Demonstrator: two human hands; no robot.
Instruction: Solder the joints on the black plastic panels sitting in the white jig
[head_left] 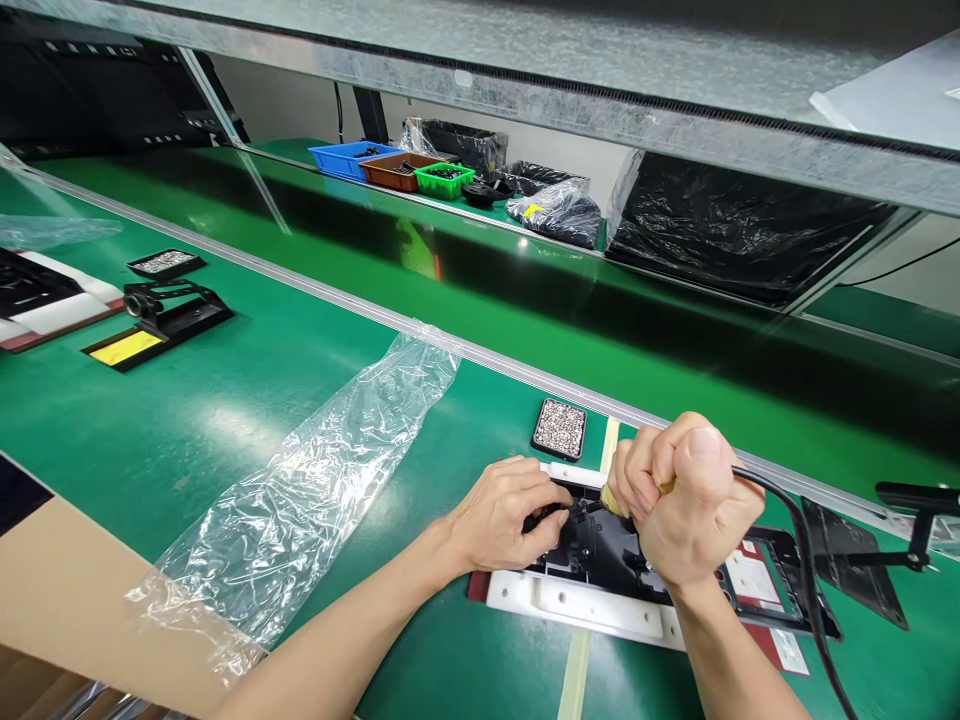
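My right hand (686, 500) is closed around a corded electric screwdriver (613, 500), mostly hidden in the fist; a yellowish part shows by the fingers. Its black cable (806, 560) runs off to the right. Below lies a black plastic part (600, 545), set in a white fixture (585, 603) on a dark red base. At the part's left end is my left hand (517, 515), with thumb and fingers curled together on something dark that I cannot make out. Just behind the fixture sits a small black tray of screws (559, 429).
Clear plastic film (315, 490) lies left of my arms. Farther left are a black stand (161, 320) and another screw tray (166, 263). A black stand (870, 555) is at right. Coloured bins (352, 160) line the far side, beneath a metal shelf (480, 85).
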